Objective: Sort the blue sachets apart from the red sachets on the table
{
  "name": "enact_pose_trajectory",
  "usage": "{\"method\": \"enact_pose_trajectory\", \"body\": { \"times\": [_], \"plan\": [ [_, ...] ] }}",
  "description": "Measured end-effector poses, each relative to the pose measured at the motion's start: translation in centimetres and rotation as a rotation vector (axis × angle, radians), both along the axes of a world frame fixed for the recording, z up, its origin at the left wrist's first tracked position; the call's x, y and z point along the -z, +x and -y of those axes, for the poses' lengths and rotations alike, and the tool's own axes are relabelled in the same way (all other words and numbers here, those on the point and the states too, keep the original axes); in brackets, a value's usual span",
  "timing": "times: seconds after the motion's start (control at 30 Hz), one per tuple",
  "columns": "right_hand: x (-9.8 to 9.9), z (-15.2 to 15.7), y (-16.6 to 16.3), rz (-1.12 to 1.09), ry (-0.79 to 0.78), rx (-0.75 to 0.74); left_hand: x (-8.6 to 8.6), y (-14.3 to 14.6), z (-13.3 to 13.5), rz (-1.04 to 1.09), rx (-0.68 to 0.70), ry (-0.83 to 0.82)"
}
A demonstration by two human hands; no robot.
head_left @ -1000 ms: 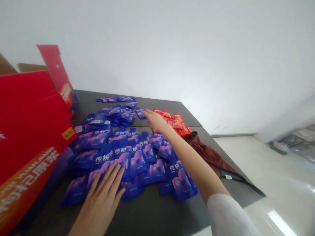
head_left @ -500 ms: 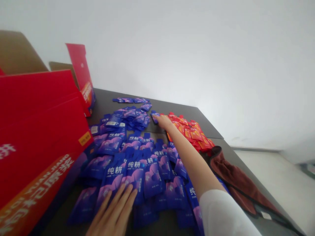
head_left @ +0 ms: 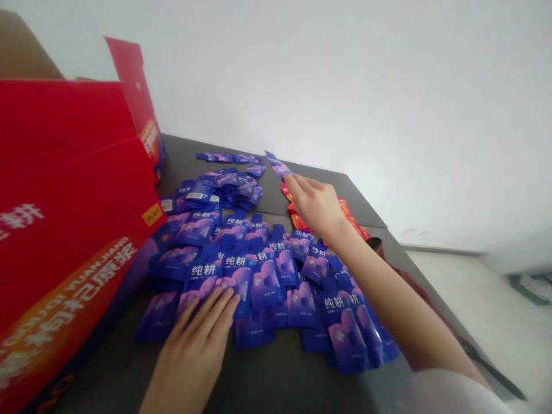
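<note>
The right hand [head_left: 317, 202] pinches one blue sachet [head_left: 278, 165] by its near end, lifted above the table's [head_left: 276, 379] far edge (long axis pointing away). The left hand [head_left: 196, 345], fingers together, lies flat on the near blue sachets [head_left: 241, 276].

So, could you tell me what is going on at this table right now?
A person is working with both bare hands over a dark table strewn with blue sachets. The right hand is stretched out to the far side and pinches one blue sachet, lifted off the surface, just above a pile of red sachets. The left hand lies flat, fingers spread, on the nearest blue ones. A big open red carton stands at the left.
</note>
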State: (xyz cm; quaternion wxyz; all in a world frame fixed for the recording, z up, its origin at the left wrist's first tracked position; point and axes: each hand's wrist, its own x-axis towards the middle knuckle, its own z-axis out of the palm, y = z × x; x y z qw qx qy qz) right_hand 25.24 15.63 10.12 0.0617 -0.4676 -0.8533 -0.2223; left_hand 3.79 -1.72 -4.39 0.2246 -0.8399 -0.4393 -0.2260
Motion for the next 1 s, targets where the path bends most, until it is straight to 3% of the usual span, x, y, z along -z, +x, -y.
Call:
{"method": "enact_pose_trajectory", "body": {
  "times": [0.1, 0.2, 0.3, 0.4, 0.53, 0.63, 0.73, 0.8, 0.87, 1.0],
  "plan": [
    [0.7, 7.5, 0.7, -0.005, 0.148, -0.179, -0.2, 0.3, -0.1, 0.092, -0.012, -0.028],
    [4.2, 12.2, 0.5, 0.118, 0.117, -0.179, -0.1, 0.4, -0.2, 0.133, -0.019, -0.05],
    [7.8, 14.0, -0.2, 0.227, -0.034, -0.091, 0.3, 0.4, -0.3, 0.153, -0.021, -0.071],
    [9.7, 14.3, -0.7, 0.242, -0.14, -0.076, 0.7, 0.5, -0.6, 0.151, -0.02, -0.096],
    [9.1, 14.0, 0.2, 0.074, -0.211, -0.145, 0.4, 0.6, -0.8, 0.187, -0.024, -0.113],
    [6.1, 13.9, 2.8, -0.276, -0.14, -0.218, -0.6, -0.1, 0.6, 0.313, 0.023, -0.054],
    [2.4, 15.0, 7.1, -0.654, -0.079, -0.173, -1.3, -1.2, 3.5, 0.361, -0.006, 0.03],
    [1.4, 16.7, 10.0, -0.703, -0.113, -0.144, -1.3, -1.7, 5.4, 0.285, -0.033, 0.046],
    [2.3, 19.0, 12.1, -0.634, -0.125, -0.077, -1.1, -1.5, 6.4, 0.188, -0.002, 0.047],
    [8.1, 23.2, 13.2, -0.376, -0.193, 0.071, -0.8, 0.3, 5.4, 0.113, 0.027, 0.055]
  ]
}}
